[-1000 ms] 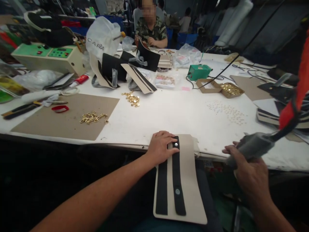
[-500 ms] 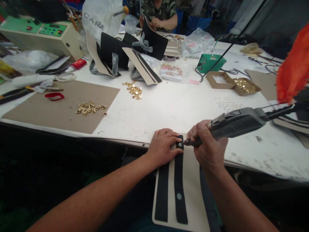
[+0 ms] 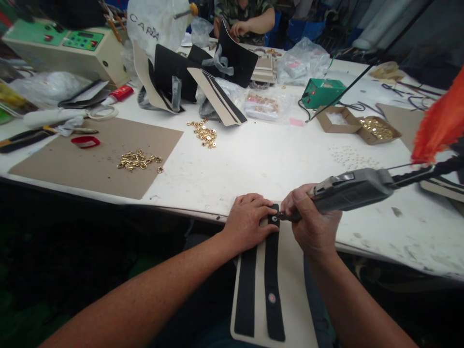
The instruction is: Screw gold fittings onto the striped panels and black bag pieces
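A beige panel (image 3: 295,280) with black stripes leans from my lap onto the table edge. Along it lies a black strap (image 3: 274,270) with a round metal fastener near each end. My left hand (image 3: 250,217) rests flat on the panel, thumb and index finger spread on the strap around the upper fastener (image 3: 274,219). In my right hand (image 3: 313,220) is a grey electric screwdriver (image 3: 353,188), fingers wrapped around its front end. Its tip points left and meets or nearly meets the upper fastener; exact contact is too small to tell.
Gold chain pieces (image 3: 136,159) lie on a brown board (image 3: 97,179) to the left. Folded black-and-beige panels (image 3: 217,99) stand behind. Small boxes (image 3: 337,121) and a green device (image 3: 322,93) sit at right. Orange cloth (image 3: 440,118) hangs by the tool's cable. A co-worker (image 3: 250,19) sits opposite.
The whole view has shifted slightly. Both hands keep their places on the panel and the screwdriver, whose body sits a little lower and further left. The lower fastener now shows a reddish centre.
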Tool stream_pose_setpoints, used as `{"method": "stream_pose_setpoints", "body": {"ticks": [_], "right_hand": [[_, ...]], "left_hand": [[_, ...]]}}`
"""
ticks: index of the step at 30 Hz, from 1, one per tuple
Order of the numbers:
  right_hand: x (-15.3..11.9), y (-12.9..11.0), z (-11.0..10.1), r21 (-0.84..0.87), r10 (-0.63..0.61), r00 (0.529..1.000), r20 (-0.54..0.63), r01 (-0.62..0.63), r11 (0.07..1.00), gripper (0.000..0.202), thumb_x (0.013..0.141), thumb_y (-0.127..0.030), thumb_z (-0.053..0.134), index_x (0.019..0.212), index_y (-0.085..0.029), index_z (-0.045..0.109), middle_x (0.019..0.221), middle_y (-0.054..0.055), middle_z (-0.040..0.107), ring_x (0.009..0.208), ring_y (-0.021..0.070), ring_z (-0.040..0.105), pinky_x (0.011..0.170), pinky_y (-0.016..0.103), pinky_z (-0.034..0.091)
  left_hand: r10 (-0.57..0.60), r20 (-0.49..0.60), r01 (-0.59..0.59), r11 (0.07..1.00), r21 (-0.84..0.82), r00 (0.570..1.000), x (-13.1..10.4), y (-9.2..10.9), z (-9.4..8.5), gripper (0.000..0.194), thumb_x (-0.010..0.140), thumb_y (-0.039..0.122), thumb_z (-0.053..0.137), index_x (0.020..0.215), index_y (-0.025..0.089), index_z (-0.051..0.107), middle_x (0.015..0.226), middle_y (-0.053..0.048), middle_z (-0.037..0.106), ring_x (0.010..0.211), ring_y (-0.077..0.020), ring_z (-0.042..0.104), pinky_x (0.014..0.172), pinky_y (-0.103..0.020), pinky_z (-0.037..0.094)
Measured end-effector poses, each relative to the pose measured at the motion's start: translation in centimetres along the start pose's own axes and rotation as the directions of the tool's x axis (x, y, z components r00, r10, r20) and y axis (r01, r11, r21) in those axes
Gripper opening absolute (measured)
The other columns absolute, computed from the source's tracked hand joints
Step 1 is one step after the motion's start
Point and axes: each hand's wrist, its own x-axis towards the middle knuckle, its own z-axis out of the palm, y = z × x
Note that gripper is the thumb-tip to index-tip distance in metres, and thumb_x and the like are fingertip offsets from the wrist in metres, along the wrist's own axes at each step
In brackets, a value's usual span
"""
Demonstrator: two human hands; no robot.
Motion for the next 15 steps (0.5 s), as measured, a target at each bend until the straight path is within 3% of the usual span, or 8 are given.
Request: {"method": "stream_pose_setpoints", "body": {"ticks": [9, 15], "right_hand": [[-0.4, 0.2, -0.4, -0.128, 0.009, 0.997, 0.081, 0.001, 0.992, 0.025, 0.093, -0.033, 0.075, 0.073, -0.023, 0.063, 0.061, -0.003, 0.059, 0.055, 0.0162, 0.056, 0.057, 0.032, 0.05], [0.1, -0.9, -0.9, -0.2, 0.045, 0.973, 0.228, 0.002, 0.98, 0.034, 0.089, -0.037, 0.077, 0.065, -0.021, 0.058, 0.064, -0.001, 0.057, 0.058, 0.0158, 0.054, 0.056, 0.03, 0.046]], "left_hand": [[0.002, 0.014, -0.002, 1.0, -0.008, 1.0, -0.1, 0.0, -0.3, 0.036, 0.084, 0.044, 0.085, 0.116, 0.032, 0.076, 0.134, 0.002, 0.074, 0.133, -0.0281, 0.056, 0.11, -0.048, 0.04], [-0.023, 0.012, 0.023, 0.999, -0.025, 1.0, -0.3, 0.1, -0.5, 0.036, 0.083, 0.045, 0.085, 0.114, 0.03, 0.077, 0.133, 0.001, 0.074, 0.132, -0.0282, 0.058, 0.11, -0.049, 0.041]]}}
